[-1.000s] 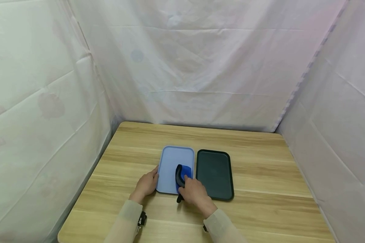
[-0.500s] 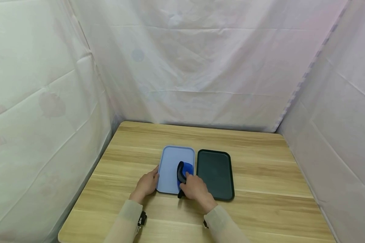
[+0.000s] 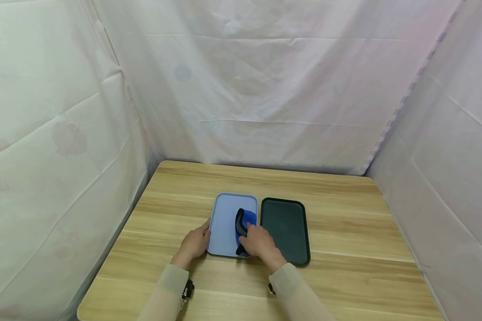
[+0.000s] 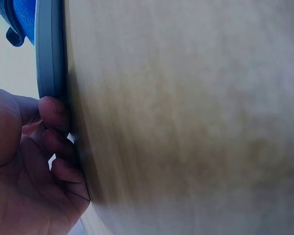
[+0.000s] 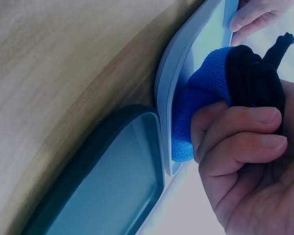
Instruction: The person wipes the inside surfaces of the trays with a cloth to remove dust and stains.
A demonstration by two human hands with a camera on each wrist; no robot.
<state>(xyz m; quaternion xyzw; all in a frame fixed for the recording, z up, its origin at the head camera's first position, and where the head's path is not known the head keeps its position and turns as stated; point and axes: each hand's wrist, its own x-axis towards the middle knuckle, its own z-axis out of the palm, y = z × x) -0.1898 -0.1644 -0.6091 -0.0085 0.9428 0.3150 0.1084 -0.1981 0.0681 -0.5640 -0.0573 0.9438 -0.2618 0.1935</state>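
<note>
Before you, wood-grain tabletop (image 3: 353,232), yellow-brown, far corners rounded, grain running mostly side to side. Past its far edge, whitish back sheet (image 3: 265,80), creased, with faint round spots. On your left, left sheet (image 3: 56,187), greenish white, blotched faint pink. On your right, greyer right sheet (image 3: 450,191); dashed seam (image 3: 415,84) up corner beside you. Light soft, pinkish at upper right.

No lettering or number can be read; small white marks (image 3: 185,293) on the black wrist camera (image 3: 189,287), toward seven o'clock in the head view, are too tiny
</note>
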